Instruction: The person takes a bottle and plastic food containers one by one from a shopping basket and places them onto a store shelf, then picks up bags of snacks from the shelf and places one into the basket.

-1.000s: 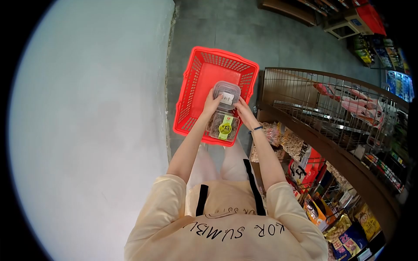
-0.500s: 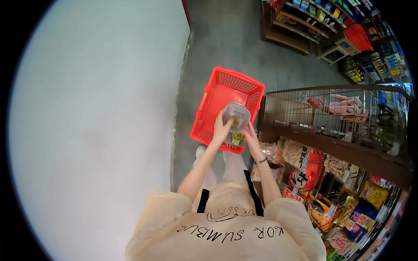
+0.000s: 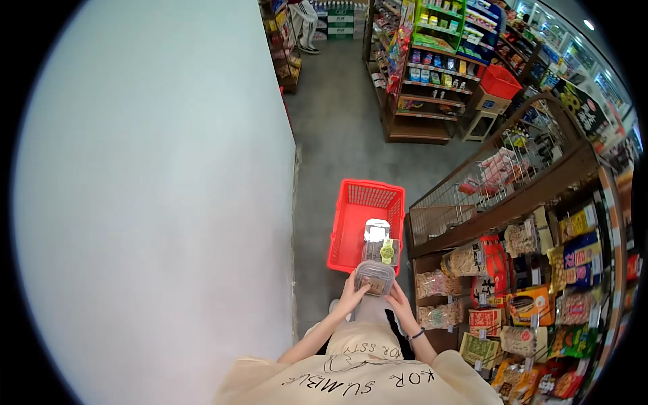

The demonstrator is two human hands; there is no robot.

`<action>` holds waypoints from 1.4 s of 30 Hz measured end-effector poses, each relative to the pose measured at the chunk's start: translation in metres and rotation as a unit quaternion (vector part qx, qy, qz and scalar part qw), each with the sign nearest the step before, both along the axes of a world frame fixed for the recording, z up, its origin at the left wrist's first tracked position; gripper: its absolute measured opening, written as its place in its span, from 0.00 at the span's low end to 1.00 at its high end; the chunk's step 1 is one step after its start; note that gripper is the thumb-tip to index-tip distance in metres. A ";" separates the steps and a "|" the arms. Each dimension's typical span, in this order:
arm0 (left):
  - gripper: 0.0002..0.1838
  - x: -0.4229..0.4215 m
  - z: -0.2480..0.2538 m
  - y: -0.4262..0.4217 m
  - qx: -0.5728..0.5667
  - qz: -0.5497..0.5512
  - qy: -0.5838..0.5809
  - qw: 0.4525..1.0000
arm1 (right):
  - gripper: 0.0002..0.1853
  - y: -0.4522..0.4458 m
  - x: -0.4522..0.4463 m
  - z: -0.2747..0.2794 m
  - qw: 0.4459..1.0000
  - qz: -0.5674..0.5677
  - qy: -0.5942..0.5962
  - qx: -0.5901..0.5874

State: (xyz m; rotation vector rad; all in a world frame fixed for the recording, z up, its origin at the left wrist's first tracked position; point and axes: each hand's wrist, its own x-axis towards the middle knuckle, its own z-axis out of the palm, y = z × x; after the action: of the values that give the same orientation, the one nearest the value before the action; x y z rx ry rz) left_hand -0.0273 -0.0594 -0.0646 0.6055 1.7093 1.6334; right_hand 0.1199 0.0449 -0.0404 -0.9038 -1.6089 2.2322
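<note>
A clear plastic food container (image 3: 375,277) with a lid sits between my two hands, its brownish contents partly visible. Around its left side my left hand (image 3: 352,295) is closed, thumb reaching over the front. My right hand (image 3: 399,301) grips the opposite side, and a dark band circles that wrist. Just beyond, on the floor, stands a red shopping basket (image 3: 347,233) with slotted walls. Inside the basket, along its right side, lies clear plastic packaging (image 3: 378,233) bearing a round yellow-green label (image 3: 387,251).
A white wall (image 3: 162,202) runs along the left. Shelves of bagged food (image 3: 466,260) and a wire rack (image 3: 459,196) stand close on the right. Farther ahead are a stocked display shelf (image 3: 432,88), a red bin (image 3: 500,82) and another person's legs (image 3: 305,23).
My view has tilted up, showing more of the aisle. Both hands have brought the container back from over the basket to nearer my body, uncovering the packaging inside the basket.
</note>
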 end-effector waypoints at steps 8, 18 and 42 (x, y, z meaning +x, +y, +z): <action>0.38 0.024 0.027 -0.018 -0.066 -0.124 0.089 0.986 | 0.30 -0.060 0.037 0.006 0.981 -0.181 0.026 0.058; 0.42 0.109 0.076 -0.002 0.014 -0.291 0.116 0.950 | 0.29 -0.088 0.128 0.055 0.920 -0.373 0.051 0.106; 0.44 0.414 0.234 -0.035 0.176 -0.623 0.116 0.753 | 0.31 -0.233 0.388 0.202 0.653 -0.721 0.008 0.233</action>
State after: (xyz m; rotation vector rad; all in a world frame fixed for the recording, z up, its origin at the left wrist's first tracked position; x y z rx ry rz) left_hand 0.3862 -0.0945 0.1698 1.7143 0.6653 0.8297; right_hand 0.5081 -0.1882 0.1621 -1.2541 -0.6978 0.6326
